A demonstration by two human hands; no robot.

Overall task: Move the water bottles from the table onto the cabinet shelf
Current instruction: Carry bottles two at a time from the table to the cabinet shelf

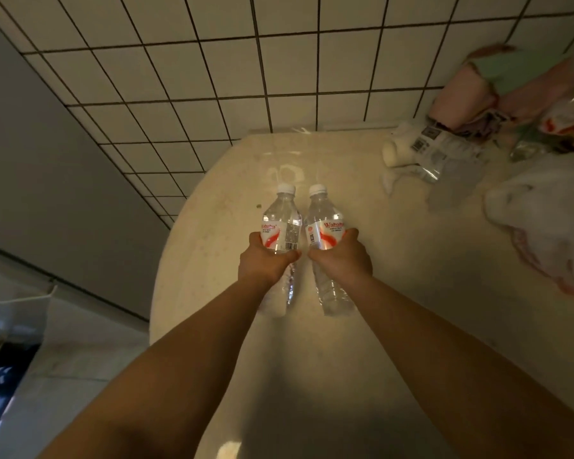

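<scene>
Mid-frame, the left hand (pixel 264 261) grips one clear plastic water bottle with a white cap (pixel 281 226), and the right hand (pixel 340 260) grips its twin (pixel 323 223), fingers wrapped round both above the round beige desk (pixel 212 260). No cabinet shelf shows; carrying and placing both bottles appear to remain.

The light is dim and warm, tinting the pale surface (pixel 395 260) yellowish. A soft glare patch sits near the far edge, beyond the bottles (pixel 299 220), whose clear plastic catches small highlights. A broad dark shadow spreads over the near edge, under the forearms. The wide lens bends the tile lines of the wall (pixel 212 61) and stretches the frame's margins. The clutter (pixel 511 111) at the far right corner is smeared with blur, while the bottle labels stay fairly sharp.
</scene>
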